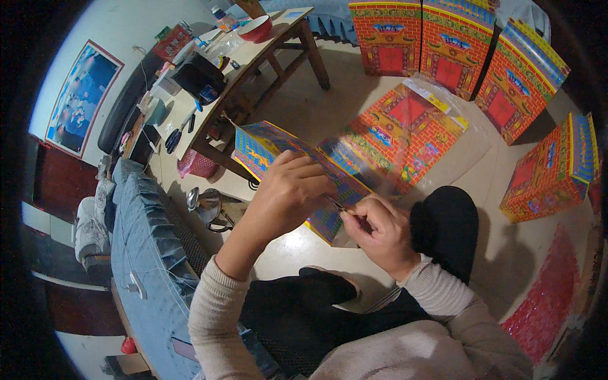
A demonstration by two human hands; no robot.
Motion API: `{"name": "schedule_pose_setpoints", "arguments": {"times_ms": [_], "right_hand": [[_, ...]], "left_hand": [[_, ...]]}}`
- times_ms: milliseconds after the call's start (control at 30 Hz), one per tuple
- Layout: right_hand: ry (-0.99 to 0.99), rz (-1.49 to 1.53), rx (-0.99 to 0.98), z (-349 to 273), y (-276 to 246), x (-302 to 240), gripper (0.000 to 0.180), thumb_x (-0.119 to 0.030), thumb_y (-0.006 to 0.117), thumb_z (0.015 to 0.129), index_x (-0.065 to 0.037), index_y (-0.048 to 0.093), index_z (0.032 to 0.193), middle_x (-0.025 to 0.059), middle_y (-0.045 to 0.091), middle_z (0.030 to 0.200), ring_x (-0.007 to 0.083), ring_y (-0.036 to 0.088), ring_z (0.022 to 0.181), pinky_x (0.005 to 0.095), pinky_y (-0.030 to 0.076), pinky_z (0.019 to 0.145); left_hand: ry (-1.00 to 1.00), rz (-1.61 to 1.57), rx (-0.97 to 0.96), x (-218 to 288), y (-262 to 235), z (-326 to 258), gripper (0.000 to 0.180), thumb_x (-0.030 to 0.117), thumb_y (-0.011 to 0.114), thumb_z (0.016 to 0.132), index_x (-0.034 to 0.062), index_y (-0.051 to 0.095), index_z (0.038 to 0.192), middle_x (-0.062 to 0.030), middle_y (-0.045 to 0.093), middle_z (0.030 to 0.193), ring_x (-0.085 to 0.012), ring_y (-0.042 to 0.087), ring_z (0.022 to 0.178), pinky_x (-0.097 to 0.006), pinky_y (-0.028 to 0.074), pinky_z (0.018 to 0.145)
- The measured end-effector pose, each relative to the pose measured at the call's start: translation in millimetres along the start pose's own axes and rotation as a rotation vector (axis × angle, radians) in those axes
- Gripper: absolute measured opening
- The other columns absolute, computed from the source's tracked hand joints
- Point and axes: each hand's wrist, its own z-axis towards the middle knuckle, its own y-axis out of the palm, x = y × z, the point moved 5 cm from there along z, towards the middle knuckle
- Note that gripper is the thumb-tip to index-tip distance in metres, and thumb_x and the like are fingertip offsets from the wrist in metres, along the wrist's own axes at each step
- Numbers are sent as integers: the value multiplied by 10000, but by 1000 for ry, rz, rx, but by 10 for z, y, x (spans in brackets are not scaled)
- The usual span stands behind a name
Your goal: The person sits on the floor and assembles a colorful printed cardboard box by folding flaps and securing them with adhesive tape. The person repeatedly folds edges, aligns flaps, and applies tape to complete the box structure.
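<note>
In the middle of the view, my left hand [296, 183] is closed, its fingers bent down. My right hand [382, 233] pinches beside it, thumb and fingertips together. A thin, narrow strip [335, 204] spans the small gap between my hands; its kind is too small to make out. Below and behind them is a folded printed cardboard panel [269, 134], blue and purple with yellow edges. My hands cover part of it. Beyond it, flat printed cardboard sheets [405, 130] with a red brick pattern lie on the floor, partly under clear plastic.
Several upright brick-patterned cardboard boxes [457, 47] stand in an arc from the back to the right. At left is a wooden table [269, 47] with a red bowl [255, 29] and scissors [172, 140]. A metal kettle [206, 204] stands near a blue-covered seat [139, 253]. Red plastic [548, 297] lies at right.
</note>
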Motion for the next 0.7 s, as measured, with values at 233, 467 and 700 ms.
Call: {"name": "schedule_pose_setpoints", "arguments": {"times_ms": [233, 467, 700], "right_hand": [[219, 223, 3, -2, 129, 14, 227, -133, 811, 860, -77, 661, 1020, 90, 704, 908, 308, 712, 817, 391, 560, 701], [191, 234, -101, -97, 82, -11, 232, -13, 778, 899, -34, 658, 1096, 71, 740, 1001, 142, 731, 873, 317, 588, 726], [387, 455, -196, -115, 47, 155, 230, -54, 802, 866, -18, 660, 1043, 83, 723, 940, 150, 704, 897, 321, 564, 775]], "left_hand": [[-34, 122, 73, 72, -276, -45, 161, 150, 808, 703, 113, 694, 811, -40, 664, 790, -241, 633, 776, -374, 452, 773], [-122, 196, 69, 324, -266, -121, 153, 101, 796, 690, 98, 672, 780, -47, 645, 753, -250, 638, 772, -389, 459, 786], [-296, 136, 85, 379, -77, -214, 163, 133, 830, 687, 95, 687, 754, -44, 634, 717, -243, 643, 764, -394, 463, 772]]}}
